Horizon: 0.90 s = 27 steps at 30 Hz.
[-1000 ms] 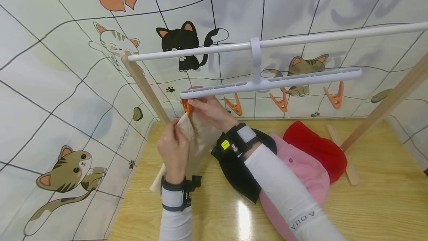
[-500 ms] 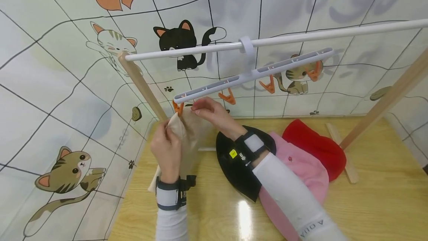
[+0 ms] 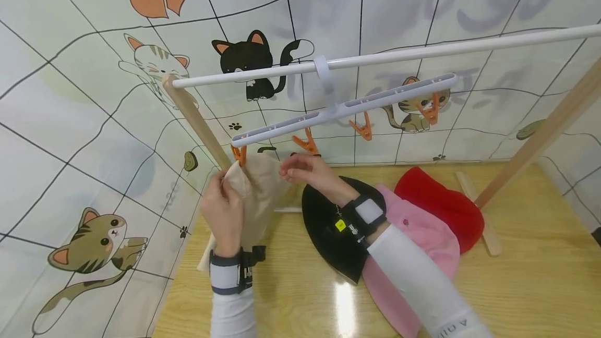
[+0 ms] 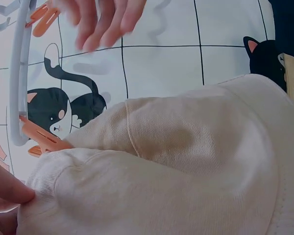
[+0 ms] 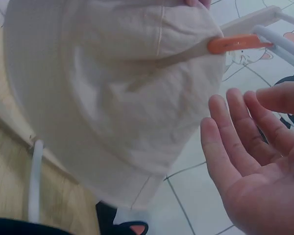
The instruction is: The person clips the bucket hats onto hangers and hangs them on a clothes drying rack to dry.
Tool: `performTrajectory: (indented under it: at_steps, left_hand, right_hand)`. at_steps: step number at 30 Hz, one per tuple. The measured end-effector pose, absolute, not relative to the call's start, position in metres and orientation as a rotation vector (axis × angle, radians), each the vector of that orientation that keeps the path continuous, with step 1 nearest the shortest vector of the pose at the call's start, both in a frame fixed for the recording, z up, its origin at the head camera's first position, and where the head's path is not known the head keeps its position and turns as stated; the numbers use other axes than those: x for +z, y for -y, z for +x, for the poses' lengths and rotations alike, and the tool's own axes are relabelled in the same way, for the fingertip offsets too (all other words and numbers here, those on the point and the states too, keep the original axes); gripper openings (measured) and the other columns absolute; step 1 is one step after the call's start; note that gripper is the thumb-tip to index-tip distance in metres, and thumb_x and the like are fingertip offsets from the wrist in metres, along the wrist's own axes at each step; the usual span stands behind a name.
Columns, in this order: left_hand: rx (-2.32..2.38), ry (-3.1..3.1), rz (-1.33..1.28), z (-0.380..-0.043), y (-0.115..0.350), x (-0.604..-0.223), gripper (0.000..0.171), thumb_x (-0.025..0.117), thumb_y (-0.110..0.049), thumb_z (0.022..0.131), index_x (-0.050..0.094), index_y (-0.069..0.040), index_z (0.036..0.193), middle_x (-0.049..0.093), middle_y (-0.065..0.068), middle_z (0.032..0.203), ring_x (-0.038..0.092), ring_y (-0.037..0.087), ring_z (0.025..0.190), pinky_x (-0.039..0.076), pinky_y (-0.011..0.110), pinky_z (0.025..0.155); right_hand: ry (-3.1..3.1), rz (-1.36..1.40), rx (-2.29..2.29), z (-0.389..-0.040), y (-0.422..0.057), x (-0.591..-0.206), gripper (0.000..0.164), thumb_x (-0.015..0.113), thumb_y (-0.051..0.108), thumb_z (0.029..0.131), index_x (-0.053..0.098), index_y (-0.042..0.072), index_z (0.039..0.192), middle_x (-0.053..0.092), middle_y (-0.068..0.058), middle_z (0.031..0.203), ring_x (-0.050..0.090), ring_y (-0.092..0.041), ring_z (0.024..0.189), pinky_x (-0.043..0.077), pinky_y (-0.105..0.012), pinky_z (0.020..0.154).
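Observation:
A cream bucket hat point(image 3: 260, 192) hangs by its crown from the leftmost orange clip point(image 3: 240, 155) of a white clip hanger point(image 3: 338, 112). Beside that clip, my left hand point(image 3: 223, 215) pinches the hat's fabric, as the left wrist view also shows with fingertips on the cream cloth point(image 4: 186, 147). To the right of the hat, my right hand point(image 3: 319, 175) is held in the air with loosely bent fingers and nothing in its grasp. In the right wrist view its palm point(image 5: 259, 171) faces up, apart from the hat and the clip point(image 5: 237, 43).
The hanger hooks over a white rod point(image 3: 422, 53) on wooden posts point(image 3: 535, 134). Several more orange clips, such as the middle one point(image 3: 362, 127), hang from it. On the wooden table point(image 3: 300, 286) lie a black hat point(image 3: 324, 228), a pink hat point(image 3: 422, 223) and a red hat point(image 3: 441, 210).
My right hand has let go of the leftmost clip and drawn back to the right. The hanger has swung and shifted left along the rod, with my left hand and the cream bucket hat.

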<state>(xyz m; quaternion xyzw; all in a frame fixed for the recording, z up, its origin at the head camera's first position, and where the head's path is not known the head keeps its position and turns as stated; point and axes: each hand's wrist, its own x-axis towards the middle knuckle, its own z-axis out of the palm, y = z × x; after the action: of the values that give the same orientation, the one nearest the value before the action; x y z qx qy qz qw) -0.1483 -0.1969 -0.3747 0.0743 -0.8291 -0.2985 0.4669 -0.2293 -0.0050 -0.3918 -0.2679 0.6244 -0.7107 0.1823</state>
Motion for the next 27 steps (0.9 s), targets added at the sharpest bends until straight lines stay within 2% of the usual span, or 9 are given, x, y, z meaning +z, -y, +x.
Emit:
performTrajectory:
  at_steps: [7,14,22,27]
  left_hand:
    - [-0.728,2.046,0.188,-0.148,0.202,-0.374,0.017,0.051,0.008,0.08,0.063,0.007,0.091,0.068,0.026,0.084,0.063,0.038,0.073,0.049,0.051,0.061]
    - [-0.722,2.091,0.208,-0.144,0.21,-0.376,0.018,0.051,0.007,0.081,0.063,0.007,0.094,0.068,0.028,0.086,0.062,0.04,0.073,0.048,0.051,0.061]
    - [-0.729,2.075,0.245,-0.141,0.221,-0.378,0.017,0.051,0.006,0.081,0.062,0.008,0.093,0.067,0.029,0.084,0.062,0.041,0.073,0.047,0.052,0.061]
    - [-0.727,2.081,0.28,-0.139,0.226,-0.381,0.015,0.051,0.005,0.082,0.062,0.009,0.092,0.067,0.029,0.085,0.062,0.041,0.074,0.048,0.052,0.063]
  right_hand:
    - [-1.857,-0.744,-1.893,-0.227,-0.012,-0.411,0.028,0.055,0.011,0.09,0.054,-0.003,0.114,0.06,-0.026,0.111,0.06,-0.028,0.098,0.05,-0.042,0.088]
    - [-1.892,-0.632,-1.824,-0.226,-0.024,-0.427,0.025,0.051,0.007,0.091,0.053,-0.007,0.112,0.059,-0.031,0.11,0.061,-0.033,0.096,0.052,-0.039,0.085]
    - [-1.932,-0.555,-1.757,-0.218,-0.041,-0.439,0.026,0.05,0.009,0.092,0.054,-0.008,0.111,0.062,-0.025,0.104,0.059,-0.039,0.096,0.052,-0.041,0.085]
    - [-1.956,-0.538,-1.769,-0.215,-0.054,-0.447,0.027,0.051,0.011,0.092,0.054,-0.007,0.111,0.063,-0.027,0.104,0.06,-0.039,0.097,0.052,-0.041,0.085]
